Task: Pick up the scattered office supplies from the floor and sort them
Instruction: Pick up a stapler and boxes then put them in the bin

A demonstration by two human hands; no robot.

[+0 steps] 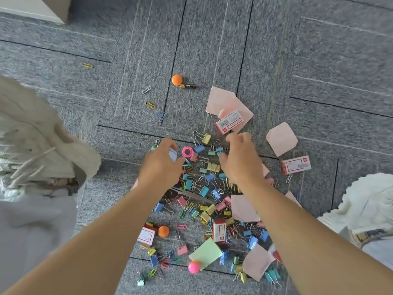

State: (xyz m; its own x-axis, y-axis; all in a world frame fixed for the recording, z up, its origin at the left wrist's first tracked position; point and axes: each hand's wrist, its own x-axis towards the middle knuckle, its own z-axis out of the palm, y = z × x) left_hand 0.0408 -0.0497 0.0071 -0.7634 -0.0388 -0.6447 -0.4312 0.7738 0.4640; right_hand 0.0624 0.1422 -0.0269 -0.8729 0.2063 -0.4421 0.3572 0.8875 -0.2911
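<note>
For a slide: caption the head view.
Left hand, gripping a pale blue piece, and right hand reach over binder clips and notes on carpet.

The grey carpet floor (297,60) is carrying a dense heap of coloured binder clips (210,182), with pink paper squares (221,101), one green paper square (205,253) and small white boxes (296,164) lying among and around them. Farther out, an orange disc (177,79) is lying just beside a battery (187,86), with a few loose paper clips (146,90) scattered nearby.
</note>
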